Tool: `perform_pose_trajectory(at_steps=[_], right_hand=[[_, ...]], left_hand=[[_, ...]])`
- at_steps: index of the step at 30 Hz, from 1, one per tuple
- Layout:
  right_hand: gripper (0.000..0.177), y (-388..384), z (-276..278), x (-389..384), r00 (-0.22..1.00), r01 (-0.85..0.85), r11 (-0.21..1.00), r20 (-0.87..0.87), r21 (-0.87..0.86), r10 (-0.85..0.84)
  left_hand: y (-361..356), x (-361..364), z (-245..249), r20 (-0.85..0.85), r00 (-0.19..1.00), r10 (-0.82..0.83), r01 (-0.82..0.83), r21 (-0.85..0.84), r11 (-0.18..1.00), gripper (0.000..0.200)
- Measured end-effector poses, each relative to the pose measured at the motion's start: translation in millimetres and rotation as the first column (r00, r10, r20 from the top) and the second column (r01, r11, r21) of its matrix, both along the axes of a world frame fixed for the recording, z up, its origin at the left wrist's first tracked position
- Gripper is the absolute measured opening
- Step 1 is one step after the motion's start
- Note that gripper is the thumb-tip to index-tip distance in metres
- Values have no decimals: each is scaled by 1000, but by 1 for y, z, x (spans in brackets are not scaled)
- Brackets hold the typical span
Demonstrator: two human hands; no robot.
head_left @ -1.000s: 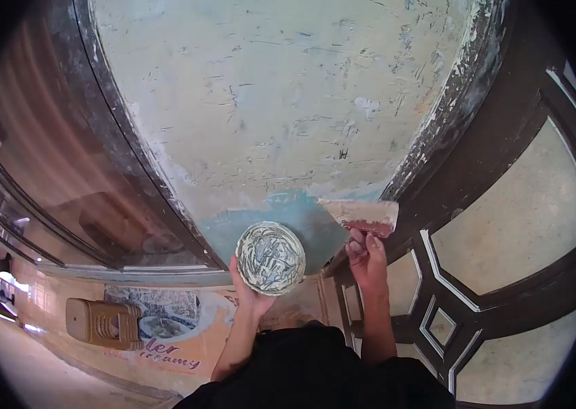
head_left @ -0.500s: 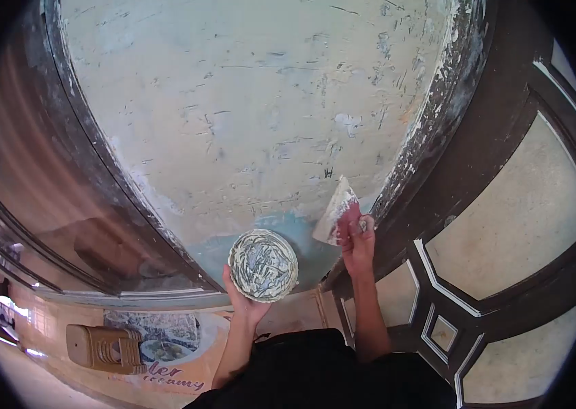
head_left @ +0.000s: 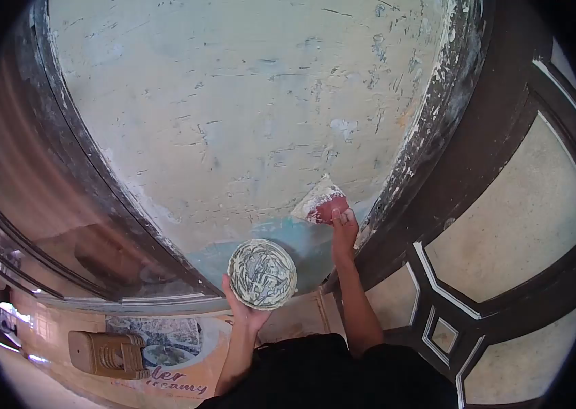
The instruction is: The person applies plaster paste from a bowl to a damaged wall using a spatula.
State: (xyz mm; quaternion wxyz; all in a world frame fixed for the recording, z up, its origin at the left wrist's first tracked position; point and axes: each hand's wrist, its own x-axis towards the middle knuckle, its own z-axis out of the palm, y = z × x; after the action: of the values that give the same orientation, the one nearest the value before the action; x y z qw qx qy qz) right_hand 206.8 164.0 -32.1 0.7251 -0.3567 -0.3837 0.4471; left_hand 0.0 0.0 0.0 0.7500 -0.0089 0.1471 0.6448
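Observation:
My left hand (head_left: pixel 250 315) supports a round bowl (head_left: pixel 262 274) from below, its inside smeared with whitish paste. In my right hand (head_left: pixel 345 232) is a red scraper (head_left: pixel 327 206), gripped by its red part, with pale paste over its blade. The scraper lies at the lower part of a pale wall (head_left: pixel 233 136) with dark scratches and patches; whether its edge touches the wall is hard to tell. Below the scraper, a bluish patch of wall (head_left: pixel 226 255) shows behind the bowl.
Dark panelled woodwork with pale panels (head_left: pixel 512 218) stands on the right. A dark-framed glass pane (head_left: pixel 76 184) is on the left. Brown stacked stools (head_left: pixel 107 353) stand at the lower left, beside a printed banner (head_left: pixel 192 371) with lettering.
My right hand and the scraper have moved up and to the left, and the scraper has turned. The bowl in my left hand is slightly lower.

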Motion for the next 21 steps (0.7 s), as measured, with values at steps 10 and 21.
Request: perform_pose_trajectory(at_steps=[10,21], right_hand=[[10,-17,6,7,997,-62,994,-60,-88,57],[13,-19,6,7,987,74,990,153,-117,-56]], left_hand=[[-4,-1,-5,-23,1000,16,-14,61,998,76],[-7,-1,1,14,1000,26,-26,0,1000,80]])
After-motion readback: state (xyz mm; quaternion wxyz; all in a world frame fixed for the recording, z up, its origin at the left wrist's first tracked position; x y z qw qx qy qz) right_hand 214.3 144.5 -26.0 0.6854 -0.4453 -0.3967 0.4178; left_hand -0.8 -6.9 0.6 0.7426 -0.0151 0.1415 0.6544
